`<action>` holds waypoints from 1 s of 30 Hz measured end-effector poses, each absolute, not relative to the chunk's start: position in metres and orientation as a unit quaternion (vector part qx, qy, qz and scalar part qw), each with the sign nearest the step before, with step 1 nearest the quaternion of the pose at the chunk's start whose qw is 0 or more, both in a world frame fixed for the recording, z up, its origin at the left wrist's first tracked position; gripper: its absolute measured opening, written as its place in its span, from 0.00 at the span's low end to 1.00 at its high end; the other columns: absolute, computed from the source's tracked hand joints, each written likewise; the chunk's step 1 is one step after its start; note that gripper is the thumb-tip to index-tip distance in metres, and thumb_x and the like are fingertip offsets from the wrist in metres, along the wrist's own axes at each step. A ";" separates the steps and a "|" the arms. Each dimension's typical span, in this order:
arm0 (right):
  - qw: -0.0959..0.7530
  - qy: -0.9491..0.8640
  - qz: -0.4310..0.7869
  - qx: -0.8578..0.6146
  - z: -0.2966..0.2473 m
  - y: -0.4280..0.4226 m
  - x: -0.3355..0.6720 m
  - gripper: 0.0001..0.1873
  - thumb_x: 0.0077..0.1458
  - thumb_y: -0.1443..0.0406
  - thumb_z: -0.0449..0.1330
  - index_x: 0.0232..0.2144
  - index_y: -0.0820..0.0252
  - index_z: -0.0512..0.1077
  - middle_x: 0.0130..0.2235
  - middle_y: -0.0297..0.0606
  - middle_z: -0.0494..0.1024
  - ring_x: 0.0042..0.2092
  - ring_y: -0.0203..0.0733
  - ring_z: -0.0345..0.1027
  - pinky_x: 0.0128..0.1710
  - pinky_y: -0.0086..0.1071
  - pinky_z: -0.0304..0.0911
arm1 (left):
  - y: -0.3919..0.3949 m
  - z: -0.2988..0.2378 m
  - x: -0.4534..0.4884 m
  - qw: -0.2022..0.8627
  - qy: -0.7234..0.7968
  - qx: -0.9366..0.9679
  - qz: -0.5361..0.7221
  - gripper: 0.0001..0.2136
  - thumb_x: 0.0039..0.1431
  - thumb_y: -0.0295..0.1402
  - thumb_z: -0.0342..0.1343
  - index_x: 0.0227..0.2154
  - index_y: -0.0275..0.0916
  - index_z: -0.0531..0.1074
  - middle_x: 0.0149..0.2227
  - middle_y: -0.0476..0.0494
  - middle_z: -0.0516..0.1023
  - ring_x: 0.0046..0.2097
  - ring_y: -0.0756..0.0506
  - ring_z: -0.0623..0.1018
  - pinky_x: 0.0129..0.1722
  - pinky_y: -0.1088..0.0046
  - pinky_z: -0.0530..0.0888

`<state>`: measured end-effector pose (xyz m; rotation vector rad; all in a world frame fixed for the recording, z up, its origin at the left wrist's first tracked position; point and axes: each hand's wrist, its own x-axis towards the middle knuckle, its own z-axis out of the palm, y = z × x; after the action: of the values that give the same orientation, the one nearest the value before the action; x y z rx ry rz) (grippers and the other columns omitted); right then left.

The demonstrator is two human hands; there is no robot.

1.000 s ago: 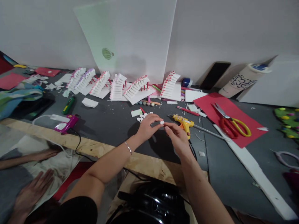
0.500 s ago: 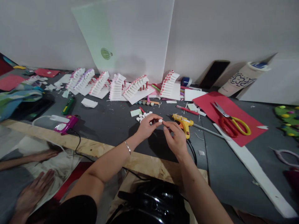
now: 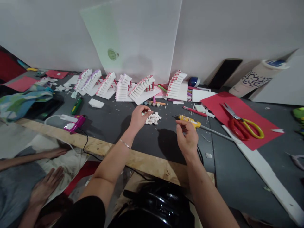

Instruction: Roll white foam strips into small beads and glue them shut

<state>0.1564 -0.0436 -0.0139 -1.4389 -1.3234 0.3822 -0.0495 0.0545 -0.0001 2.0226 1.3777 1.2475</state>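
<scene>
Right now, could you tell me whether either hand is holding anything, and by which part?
The left hand reaches beside the pile of small white pieces; whether it pinches one cannot be told. The right hand holds nothing visible.
</scene>
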 end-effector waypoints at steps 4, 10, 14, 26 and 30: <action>0.544 -0.546 0.167 -0.614 -0.013 -0.043 0.158 0.10 0.58 0.63 0.53 0.38 0.58 0.74 0.36 0.40 0.76 0.34 0.40 0.67 0.32 0.34 0.63 | 0.054 -0.009 -0.046 0.175 0.484 0.780 0.357 0.07 0.57 0.30 0.57 0.38 0.39 0.77 0.36 0.43 0.79 0.39 0.44 0.77 0.42 0.65 0.73; 0.561 -0.532 0.162 -0.613 -0.012 -0.043 0.160 0.11 0.58 0.63 0.54 0.38 0.59 0.74 0.37 0.41 0.77 0.34 0.40 0.68 0.34 0.35 0.63 | 0.054 -0.008 -0.048 0.148 0.504 0.758 0.386 0.13 0.60 0.33 0.54 0.46 0.40 0.76 0.49 0.38 0.79 0.52 0.39 0.76 0.52 0.59 0.70; 0.581 -0.511 0.169 -0.610 -0.013 -0.044 0.159 0.12 0.59 0.59 0.55 0.38 0.59 0.75 0.37 0.41 0.77 0.34 0.40 0.68 0.35 0.35 0.64 | 0.052 -0.005 -0.053 0.178 0.546 0.637 0.515 0.16 0.67 0.42 0.47 0.42 0.38 0.76 0.27 0.46 0.79 0.31 0.47 0.78 0.37 0.69 0.73; 0.275 -0.656 0.008 -0.703 -0.016 -0.066 0.200 0.19 0.58 0.54 0.55 0.48 0.56 0.72 0.44 0.49 0.75 0.42 0.53 0.69 0.38 0.42 0.64 | 0.058 -0.021 -0.060 0.015 0.521 0.605 0.602 0.23 0.70 0.46 0.38 0.61 0.45 0.62 0.63 0.39 0.66 0.67 0.45 0.62 0.66 0.61 0.60; 0.213 -0.677 -0.030 -0.704 -0.035 -0.084 0.221 0.25 0.58 0.56 0.55 0.56 0.60 0.67 0.43 0.52 0.72 0.43 0.57 0.67 0.39 0.47 0.65 | 0.059 -0.034 -0.057 0.039 0.534 0.599 0.595 0.25 0.69 0.47 0.40 0.66 0.47 0.52 0.68 0.39 0.57 0.71 0.42 0.53 0.69 0.54 0.53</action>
<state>0.2206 -0.0843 -0.0351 -1.9546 -1.8782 -0.0830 -0.0569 0.0591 -0.0339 1.8366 1.6379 1.8244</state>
